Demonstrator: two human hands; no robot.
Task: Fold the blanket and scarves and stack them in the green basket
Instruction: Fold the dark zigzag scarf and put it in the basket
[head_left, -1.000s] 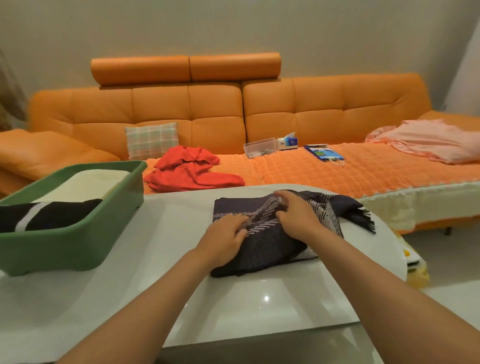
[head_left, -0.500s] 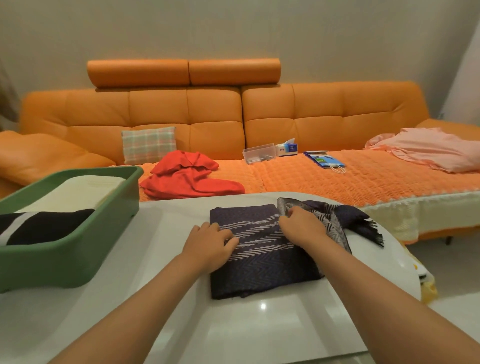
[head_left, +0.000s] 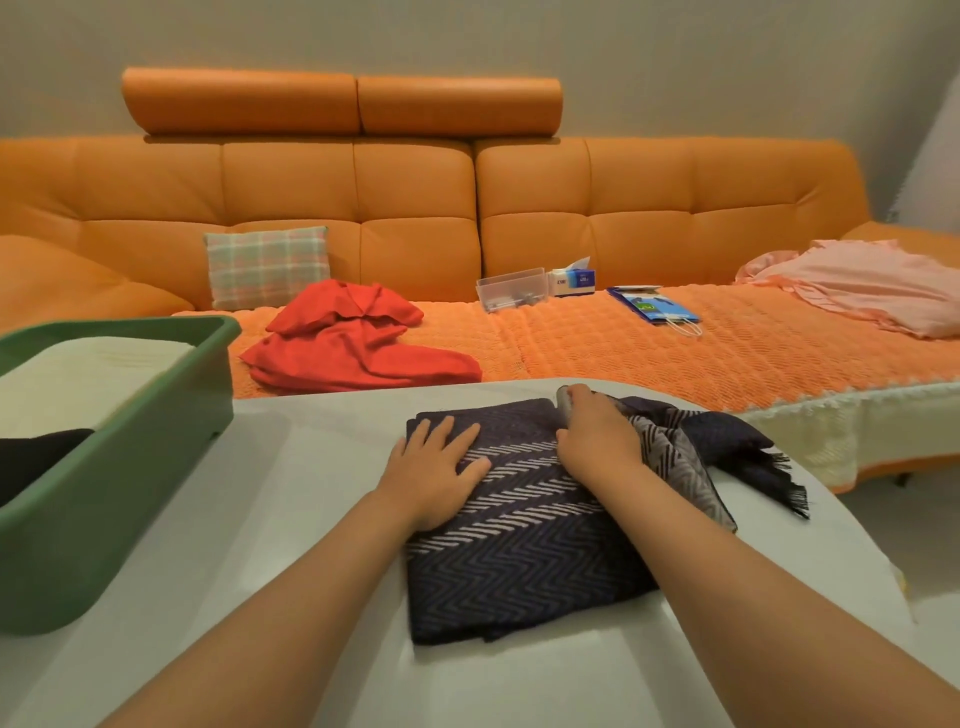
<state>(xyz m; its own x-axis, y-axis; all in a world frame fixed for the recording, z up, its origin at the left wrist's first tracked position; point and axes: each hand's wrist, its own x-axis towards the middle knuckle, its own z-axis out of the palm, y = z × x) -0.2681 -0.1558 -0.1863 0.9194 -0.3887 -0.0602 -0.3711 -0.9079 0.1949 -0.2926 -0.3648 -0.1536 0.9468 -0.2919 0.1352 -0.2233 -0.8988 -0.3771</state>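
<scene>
Step in hand, by the look of it: folding the dark scarf (head_left: 519, 561) on the tabletop (head_left: 311, 519). It's partway done, not yet a neat packet. The left hand (head_left: 434, 475) lies flat w/ straight fingers on the folded part, pinning it. The right hand (head_left: 597, 441) has its fingers curled on the loose end at the fold line, gripping the cloth. The rest of that end, fringe incl., bunches toward the tabletop's right edge. The scarf sits centre-right near the far edge, under both hands.

Next move prob. calls for bringing the loose end over onto the pinned part, edges matched, w/ the left hand sliding clear in time.

The green basket (head_left: 156, 467) stands at the left edge, well apart from the scarf, w/ a cream blanket (head_left: 88, 374) & a black cloth (head_left: 31, 457) inside. A red scarf (head_left: 353, 353) lies unfolded on the sofa (head_left: 415, 208).
</scene>
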